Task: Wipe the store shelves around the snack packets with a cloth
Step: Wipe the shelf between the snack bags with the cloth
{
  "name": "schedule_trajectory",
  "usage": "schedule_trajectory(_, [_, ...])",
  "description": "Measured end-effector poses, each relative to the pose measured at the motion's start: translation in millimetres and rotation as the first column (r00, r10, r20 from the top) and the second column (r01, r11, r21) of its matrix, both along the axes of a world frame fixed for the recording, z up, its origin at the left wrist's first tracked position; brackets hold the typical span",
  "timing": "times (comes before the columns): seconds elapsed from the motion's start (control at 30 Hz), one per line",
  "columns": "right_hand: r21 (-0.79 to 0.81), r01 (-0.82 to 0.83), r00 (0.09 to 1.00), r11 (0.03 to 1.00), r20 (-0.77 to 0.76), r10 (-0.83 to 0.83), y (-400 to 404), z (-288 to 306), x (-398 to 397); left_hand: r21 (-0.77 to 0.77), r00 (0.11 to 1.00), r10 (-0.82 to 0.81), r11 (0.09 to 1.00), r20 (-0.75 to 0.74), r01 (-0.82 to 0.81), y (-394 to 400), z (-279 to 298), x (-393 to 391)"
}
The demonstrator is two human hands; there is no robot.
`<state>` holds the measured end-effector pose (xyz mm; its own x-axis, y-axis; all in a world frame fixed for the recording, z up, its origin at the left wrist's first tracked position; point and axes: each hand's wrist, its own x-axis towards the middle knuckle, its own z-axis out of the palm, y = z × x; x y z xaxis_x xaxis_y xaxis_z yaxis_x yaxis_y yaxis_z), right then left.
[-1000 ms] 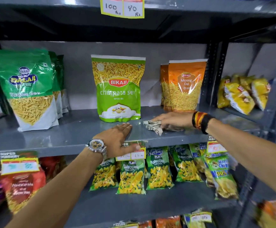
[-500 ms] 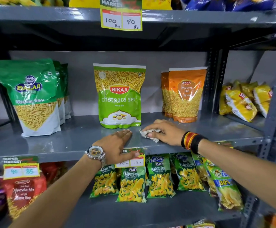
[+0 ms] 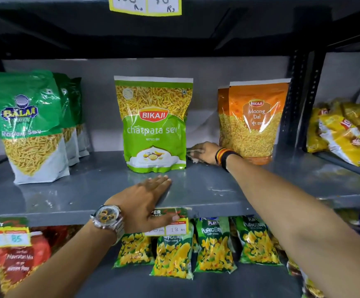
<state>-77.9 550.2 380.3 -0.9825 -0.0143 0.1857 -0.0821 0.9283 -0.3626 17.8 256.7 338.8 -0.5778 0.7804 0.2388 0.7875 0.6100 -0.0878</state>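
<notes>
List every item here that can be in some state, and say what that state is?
Chatpata sev packet: upright, sealed.
Moong dal packets: upright, one behind another.
Balaji packets: upright, in a row.
Cloth: bunched, pressed on the shelf under the right hand.
Left hand: flat, fingers spread, resting on the shelf edge.
Puffcorn packets: leaning back, lower shelf.

Your right hand (image 3: 204, 152) presses the cloth (image 3: 193, 153) on the shelf (image 3: 207, 190) between the chatpata sev packet (image 3: 154, 123) and the moong dal packet (image 3: 257, 121). Your left hand (image 3: 145, 201) rests on the shelf's front edge, before the sev packet.
</notes>
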Motion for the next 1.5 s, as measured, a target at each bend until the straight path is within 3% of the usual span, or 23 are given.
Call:
schedule_trajectory(0.07, [0.061,-0.061,0.998,0.996,0.022,0.060,-1,-4,11,-0.006,1.000,0.000,1.000,0.001,0.000,0,0,0])
schedule_trajectory(0.27, [-0.002,-0.329,0.944,0.944,-0.024,0.329,-19,-6,127,-0.035,1.000,0.018,0.999,-0.007,-0.018,0,-1,4])
schedule_trajectory(0.37, [-0.047,-0.420,0.904,0.906,0.060,0.422,-23,-5,174,-0.035,1.000,0.023,0.999,-0.004,-0.023,-1,-2,1])
schedule_trajectory(0.63, [-0.166,-0.089,0.996,0.982,0.012,0.092,-17,5,135,-0.036,1.000,0.012,0.999,-0.015,-0.013,-4,-6,-5])
schedule_trajectory(0.73, [-0.074,-0.159,0.987,0.985,0.012,0.160,-41,-2,161,-0.037,1.000,-0.001,0.999,-0.021,0.001,-5,-6,-7])
schedule_trajectory(0.9, [-0.150,-0.189,0.969,0.970,0.129,0.209,-35,9,228,-0.038,1.000,-0.018,0.999,-0.015,0.017,-5,-9,-10])
schedule_trajectory(1.03, [-0.319,-0.012,0.997,0.948,-0.074,-0.012,14,36,239,-0.059,1.000,-0.010,0.998,-0.025,0.009,-1,-3,-3])
schedule_trajectory(1.13, [-0.329,0.052,0.977,0.943,-0.179,-0.116,52,45,223,-0.078,0.997,-0.017,0.997,-0.071,0.011,18,0,12])
schedule_trajectory(1.27, [-0.270,0.074,0.985,0.960,-0.133,-0.113,80,38,190,-0.057,0.997,0.005,0.998,-0.082,-0.010,59,0,20])
schedule_trajectory(1.5, [-0.141,-0.028,0.993,0.990,-0.120,0.011,102,1,140,-0.038,0.994,0.096,0.994,-0.055,-0.098,84,-7,22])
